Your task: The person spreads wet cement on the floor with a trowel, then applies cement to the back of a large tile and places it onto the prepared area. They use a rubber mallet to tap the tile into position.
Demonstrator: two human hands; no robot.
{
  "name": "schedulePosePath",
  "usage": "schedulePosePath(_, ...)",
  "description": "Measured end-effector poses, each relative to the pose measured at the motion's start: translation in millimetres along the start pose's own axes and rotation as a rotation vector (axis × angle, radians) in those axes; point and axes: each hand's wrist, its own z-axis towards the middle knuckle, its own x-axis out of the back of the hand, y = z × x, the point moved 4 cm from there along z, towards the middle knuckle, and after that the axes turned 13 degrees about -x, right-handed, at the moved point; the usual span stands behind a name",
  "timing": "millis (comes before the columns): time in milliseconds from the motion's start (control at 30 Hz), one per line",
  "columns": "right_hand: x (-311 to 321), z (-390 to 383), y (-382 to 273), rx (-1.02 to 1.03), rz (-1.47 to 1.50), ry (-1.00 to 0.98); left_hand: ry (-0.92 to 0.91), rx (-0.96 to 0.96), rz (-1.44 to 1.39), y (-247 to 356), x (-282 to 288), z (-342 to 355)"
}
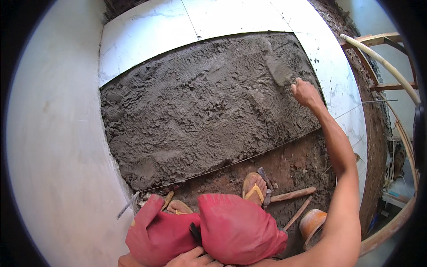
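My right hand (307,92) is closed round the handle of a trowel, far right on the bed of wet grey mortar (191,111). The trowel's blade (280,71) is coated in mortar and lies flat against the surface; the grip is hidden in my fist. Rough lumps cover most of the bed, with a few smoother patches. At the lower edge my left hand (193,259) rests by my red-clothed knees (240,227), its fingers laid out and partly cut off by the frame.
White marbled tiles (240,18) border the mortar at the back and right. A taut string (231,165) crosses its near edge. By my sandalled foot (254,189) lie a hammer (291,195) and an orange bowl-like container (311,222). A pale wall (58,133) rises on the left.
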Motion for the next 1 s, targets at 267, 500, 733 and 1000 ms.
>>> schedulePosePath(267, -39, -98, -28, 0.31, -0.103, -0.088, -0.245, -0.027, -0.58, -27, 11, 19)
schedulePosePath(500, -16, 40, 55, 0.013, -0.004, 0.191, -0.042, -0.121, -0.857, -45, 37, 45)
schedulePosePath(733, -76, 20, 59, -0.122, 0.703, -0.41, 0.328, -0.003, -0.801, -55, 39, 50)
schedulePosePath(1000, -69, -198, -9, 0.34, 0.286, -0.272, 0.253, -0.043, -0.875, -64, 34, 59)
